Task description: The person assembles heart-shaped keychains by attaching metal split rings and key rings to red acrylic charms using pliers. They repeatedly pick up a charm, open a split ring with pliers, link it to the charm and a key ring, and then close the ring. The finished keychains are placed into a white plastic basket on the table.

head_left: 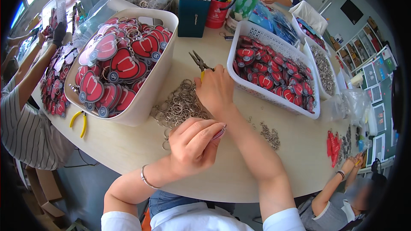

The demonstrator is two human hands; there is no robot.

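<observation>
My left hand (193, 143) is closed, pinching a small charm (220, 131) seen edge-on, most of it hidden by the fingers. Farther off, my right hand (216, 89) wraps round the pliers (199, 61); their dark jaws point away and a bit of yellow handle shows. Between and left of the hands lies a heap of metal key rings (182, 102) on the table. Beside my right forearm is a small pile of metal fittings (269, 137).
A white bin (165, 60) heaped with red keychains stands left. At right sits a white basket (278, 96) of red charms. Yellow-handled pliers (79, 123) lie near the left table edge. Behind stand a dark green holder (193, 19) and red cup (217, 15). Other people work around the table.
</observation>
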